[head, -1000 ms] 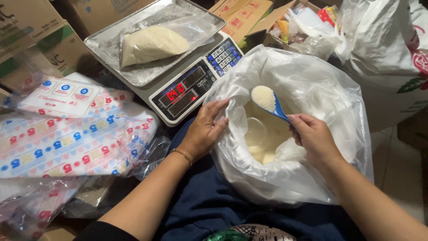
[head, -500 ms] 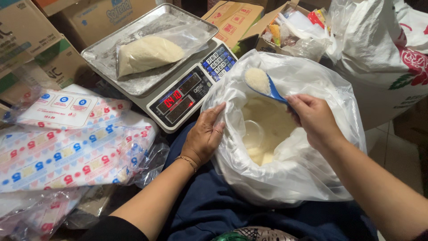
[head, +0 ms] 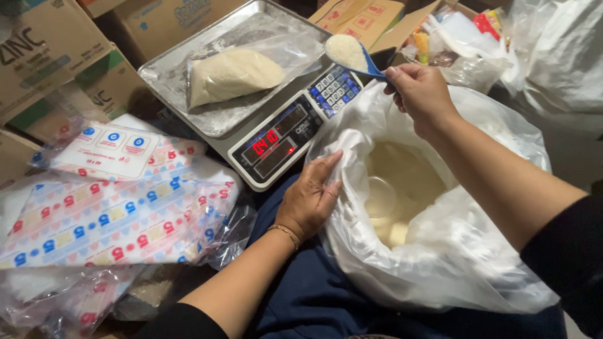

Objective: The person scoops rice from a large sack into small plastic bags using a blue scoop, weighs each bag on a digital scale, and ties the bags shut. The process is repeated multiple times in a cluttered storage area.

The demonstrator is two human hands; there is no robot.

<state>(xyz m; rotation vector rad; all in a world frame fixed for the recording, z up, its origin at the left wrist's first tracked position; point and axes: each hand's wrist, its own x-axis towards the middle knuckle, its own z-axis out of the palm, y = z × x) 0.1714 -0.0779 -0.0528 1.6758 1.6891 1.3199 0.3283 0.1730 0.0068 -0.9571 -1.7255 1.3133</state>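
My right hand [head: 421, 94] grips a blue scoop [head: 352, 55] heaped with white grains, held over the keypad end of a digital scale [head: 276, 141]. On the scale's metal tray [head: 169, 72] lies a clear plastic bag [head: 235, 72] partly filled with the same white grains. My left hand [head: 311, 198] holds the rim of a large white plastic sack [head: 465, 276] that stands open between my arms. Inside the sack I see more grains and a round clear container [head: 380, 198].
Packs of printed plastic bags [head: 119, 213] lie stacked to the left of the scale. Cardboard boxes [head: 56, 63] line the back left. More boxes and bagged goods [head: 440, 37] stand at the back right, beside another white sack [head: 559, 56].
My right hand has lifted the full scoop out of the sack and carried it up and left, over the scale. My left hand has stayed on the sack's rim.
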